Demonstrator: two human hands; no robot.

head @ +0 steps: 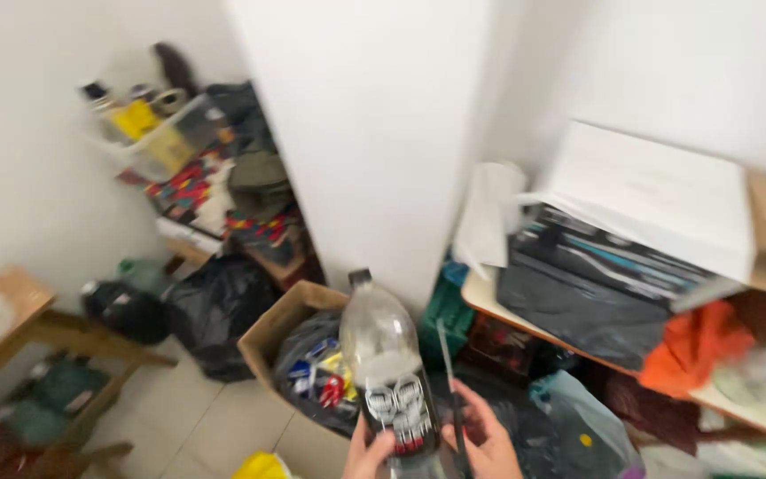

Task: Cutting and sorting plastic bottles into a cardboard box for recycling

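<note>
A clear plastic bottle (pixel 385 355) with a dark cap and a dark label stands upright at the bottom centre. My left hand (pixel 367 454) grips its lower part from the left. My right hand (pixel 487 439) is just right of the bottle, with its fingers curled around a thin dark strip (pixel 450 381) that runs upward beside the bottle. Both hands are cut off by the bottom edge of the view.
An open cardboard box (pixel 269 330) lined with a black bag and holding colourful wrappers sits behind the bottle. Left of it lie a black rubbish bag (pixel 214 310) and a wooden table (pixel 19 310). A cluttered wooden shelf (pixel 489 297) carries a white box (pixel 658 195) and an orange cloth (pixel 698 346).
</note>
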